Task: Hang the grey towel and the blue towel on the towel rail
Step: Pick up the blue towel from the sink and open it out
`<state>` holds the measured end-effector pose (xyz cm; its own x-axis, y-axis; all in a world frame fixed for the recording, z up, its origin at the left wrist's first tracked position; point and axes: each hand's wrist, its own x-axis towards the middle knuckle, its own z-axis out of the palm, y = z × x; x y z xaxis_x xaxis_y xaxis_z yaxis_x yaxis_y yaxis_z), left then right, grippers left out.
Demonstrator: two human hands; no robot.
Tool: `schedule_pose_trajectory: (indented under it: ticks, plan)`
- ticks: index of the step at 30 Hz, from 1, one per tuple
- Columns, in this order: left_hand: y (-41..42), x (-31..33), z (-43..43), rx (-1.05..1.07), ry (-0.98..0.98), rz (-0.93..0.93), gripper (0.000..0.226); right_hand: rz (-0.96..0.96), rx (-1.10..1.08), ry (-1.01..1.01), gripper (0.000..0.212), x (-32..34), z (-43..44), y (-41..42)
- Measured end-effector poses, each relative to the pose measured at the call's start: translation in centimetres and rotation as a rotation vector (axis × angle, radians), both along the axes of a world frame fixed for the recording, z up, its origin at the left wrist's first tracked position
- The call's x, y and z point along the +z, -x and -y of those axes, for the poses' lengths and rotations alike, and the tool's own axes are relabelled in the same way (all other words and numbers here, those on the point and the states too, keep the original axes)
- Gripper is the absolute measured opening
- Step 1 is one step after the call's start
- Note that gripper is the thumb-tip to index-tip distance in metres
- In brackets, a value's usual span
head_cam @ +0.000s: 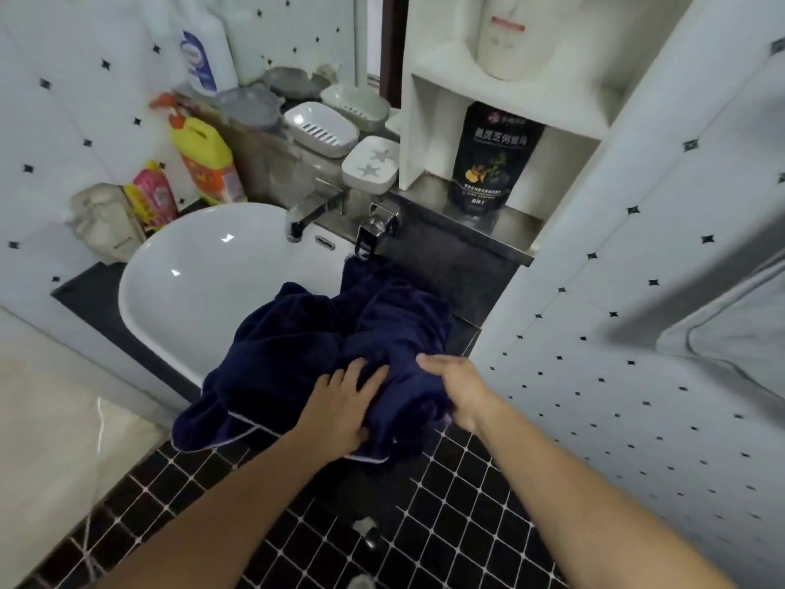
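Pick-up step: right hand [458, 393] clutches blue towel [340, 333] at washbasin [191, 282] rim, left hand [340, 406] flat on it; next, probably lift railward.

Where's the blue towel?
Middle of the head view: the blue towel is bunched over the sink's right front edge, left hand pressing it, right hand gripping it.

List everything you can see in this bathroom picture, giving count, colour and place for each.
blue towel: one, navy, bunched over the sink's front rim
sink: one, white, left of centre
tap: one, chrome, behind the sink
soap dishes: several, white and grey, ledge behind the tap
spray bottle: one, yellow, left of the ledge
pouch: one, black, white shelf niche
left hand: one, flat on blue towel
right hand: one, gripping blue towel
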<state>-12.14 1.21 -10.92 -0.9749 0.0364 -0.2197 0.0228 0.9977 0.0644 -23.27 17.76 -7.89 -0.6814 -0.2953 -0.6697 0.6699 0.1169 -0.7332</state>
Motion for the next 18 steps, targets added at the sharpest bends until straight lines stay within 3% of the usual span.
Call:
schedule_pose_trajectory:
  ticks: [4,7,11,14,18]
  plan:
    - [3.8,5.9,-4.3,0.205,-0.578,-0.066,0.071,0.07,-0.153,0.299,0.035,6.5,-1.8,2.0]
    - [6.0,10.5,-8.5,0.276,-0.826,-0.159,0.033,0.013,-0.276,0.37,0.033,11.5,-4.9,2.9]
    - [7.4,16.5,-14.8,0.329,-1.151,-0.194,0.013,-0.274,-0.218,0.343,0.015,17.7,-11.1,2.3]
    - [7.7,21.0,-19.7,0.389,-1.305,-0.28,0.03,-0.554,-0.08,0.378,0.026,21.9,-16.5,0.3]
    - [7.8,27.0,-27.2,0.349,-1.545,-0.289,0.022,-0.939,0.008,0.22,0.056,25.9,-23.8,-2.3]
